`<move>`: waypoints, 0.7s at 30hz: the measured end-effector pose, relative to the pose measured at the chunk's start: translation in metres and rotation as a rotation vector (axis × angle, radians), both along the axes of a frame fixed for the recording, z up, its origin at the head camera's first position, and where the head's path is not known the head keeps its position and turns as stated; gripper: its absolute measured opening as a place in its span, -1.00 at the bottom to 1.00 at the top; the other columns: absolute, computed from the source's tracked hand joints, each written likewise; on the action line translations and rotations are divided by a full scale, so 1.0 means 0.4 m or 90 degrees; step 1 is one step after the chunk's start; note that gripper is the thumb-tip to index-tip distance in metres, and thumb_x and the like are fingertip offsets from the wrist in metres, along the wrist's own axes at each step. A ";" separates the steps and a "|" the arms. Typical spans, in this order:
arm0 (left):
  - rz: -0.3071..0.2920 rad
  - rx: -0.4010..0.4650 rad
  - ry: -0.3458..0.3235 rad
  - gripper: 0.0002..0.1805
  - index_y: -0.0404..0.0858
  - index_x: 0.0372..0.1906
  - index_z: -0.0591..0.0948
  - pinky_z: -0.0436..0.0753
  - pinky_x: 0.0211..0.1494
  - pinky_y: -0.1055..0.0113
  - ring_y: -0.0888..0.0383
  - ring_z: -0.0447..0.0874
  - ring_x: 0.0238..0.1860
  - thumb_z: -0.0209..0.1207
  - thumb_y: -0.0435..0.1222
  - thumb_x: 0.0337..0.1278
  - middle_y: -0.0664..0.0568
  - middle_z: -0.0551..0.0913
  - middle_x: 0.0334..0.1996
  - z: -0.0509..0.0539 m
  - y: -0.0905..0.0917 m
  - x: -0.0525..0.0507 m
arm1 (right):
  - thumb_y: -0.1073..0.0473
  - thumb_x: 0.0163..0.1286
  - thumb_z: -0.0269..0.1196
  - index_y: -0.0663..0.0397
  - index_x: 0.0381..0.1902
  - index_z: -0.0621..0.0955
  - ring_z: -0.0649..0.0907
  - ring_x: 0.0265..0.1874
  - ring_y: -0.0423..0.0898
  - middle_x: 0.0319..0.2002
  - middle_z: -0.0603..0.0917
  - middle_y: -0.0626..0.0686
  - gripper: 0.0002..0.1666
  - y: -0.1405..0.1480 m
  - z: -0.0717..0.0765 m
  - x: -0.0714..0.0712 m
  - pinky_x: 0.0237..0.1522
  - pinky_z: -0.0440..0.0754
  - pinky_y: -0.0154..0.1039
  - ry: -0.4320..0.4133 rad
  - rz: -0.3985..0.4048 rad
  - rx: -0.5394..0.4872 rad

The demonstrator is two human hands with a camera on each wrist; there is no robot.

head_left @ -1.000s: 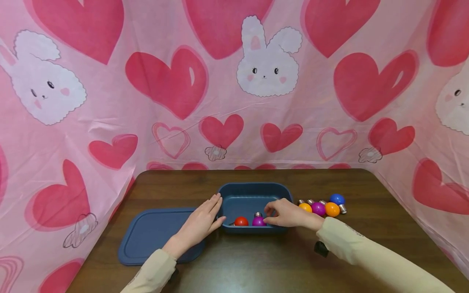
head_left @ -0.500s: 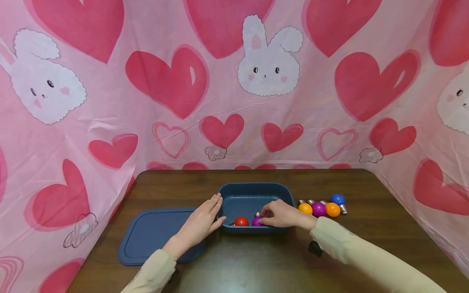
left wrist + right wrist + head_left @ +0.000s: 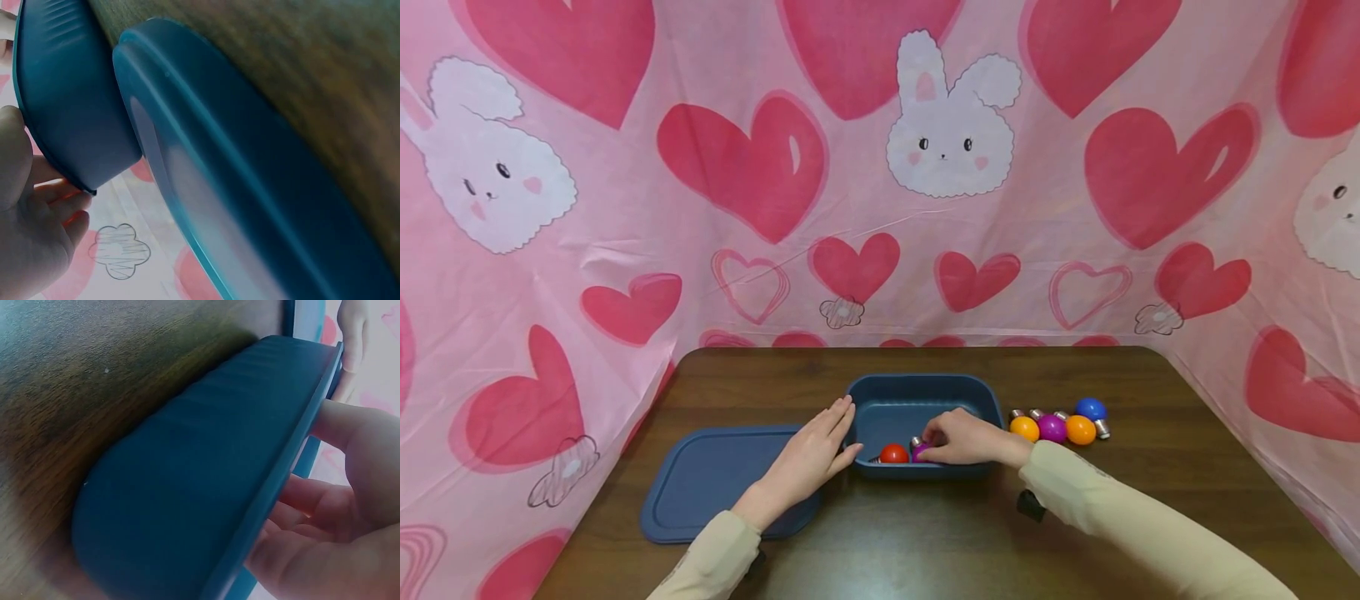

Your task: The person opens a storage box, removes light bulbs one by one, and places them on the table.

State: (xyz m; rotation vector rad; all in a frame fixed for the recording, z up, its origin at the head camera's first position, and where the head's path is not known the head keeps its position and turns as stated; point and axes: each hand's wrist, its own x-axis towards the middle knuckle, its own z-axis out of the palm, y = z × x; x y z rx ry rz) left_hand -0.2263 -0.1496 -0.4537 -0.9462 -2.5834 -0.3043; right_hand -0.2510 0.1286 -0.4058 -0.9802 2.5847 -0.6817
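My right hand [image 3: 966, 437] reaches into a dark blue plastic box [image 3: 917, 472] and pinches a purple light bulb [image 3: 918, 452] near the front wall. That bulb's metal base points up toward the back. Just left of it lies a red light bulb [image 3: 893, 453]. With fingers straight, my left hand [image 3: 808, 446] rests against the box's left rim. In the right wrist view, the right hand [image 3: 337, 506] has its fingers over the rim, and the box wall hides the bulb. The left wrist view has the left hand [image 3: 37, 231] at the box's corner.
A flat blue lid [image 3: 711, 479] lies on the wooden table [image 3: 910, 542], partly under the left forearm. Right of the box are an orange bulb [image 3: 1024, 428], a purple bulb [image 3: 1052, 428], another orange bulb [image 3: 1081, 430] and a blue bulb [image 3: 1091, 409]. A heart-patterned cloth [image 3: 850, 200] hangs behind.
My right hand has moved left inside the box, shifting the purple bulb closer to the red one and tilting its base slightly left. The left hand stays put.
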 end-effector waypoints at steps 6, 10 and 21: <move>0.004 -0.003 0.000 -0.30 -0.39 0.29 0.31 0.33 0.20 0.09 -0.02 0.23 0.29 0.14 -0.05 0.17 -0.19 0.28 0.28 -0.001 0.000 -0.001 | 0.02 0.19 0.31 0.17 -0.17 0.62 0.54 -0.45 -0.24 -0.36 0.63 -0.11 -0.64 -0.011 -0.008 -0.008 -0.40 0.55 -0.41 -0.008 0.007 0.007; 0.001 -0.002 -0.001 -0.31 -0.39 0.29 0.31 0.33 0.21 0.10 -0.02 0.23 0.29 0.14 -0.05 0.17 -0.20 0.28 0.28 -0.001 0.001 -0.001 | 0.05 0.17 0.32 0.16 -0.20 0.61 0.54 -0.45 -0.23 -0.37 0.63 -0.09 -0.67 -0.014 -0.011 -0.012 -0.39 0.56 -0.40 -0.014 0.016 0.003; 0.020 -0.007 -0.033 -0.28 -0.34 0.33 0.25 0.27 0.24 0.14 0.01 0.19 0.31 0.11 -0.02 0.19 -0.15 0.23 0.32 0.000 0.000 -0.001 | 0.05 0.15 0.33 0.09 -0.25 0.63 0.53 -0.46 -0.21 -0.40 0.61 -0.13 -0.73 -0.011 -0.010 -0.020 -0.39 0.56 -0.37 -0.030 -0.017 0.034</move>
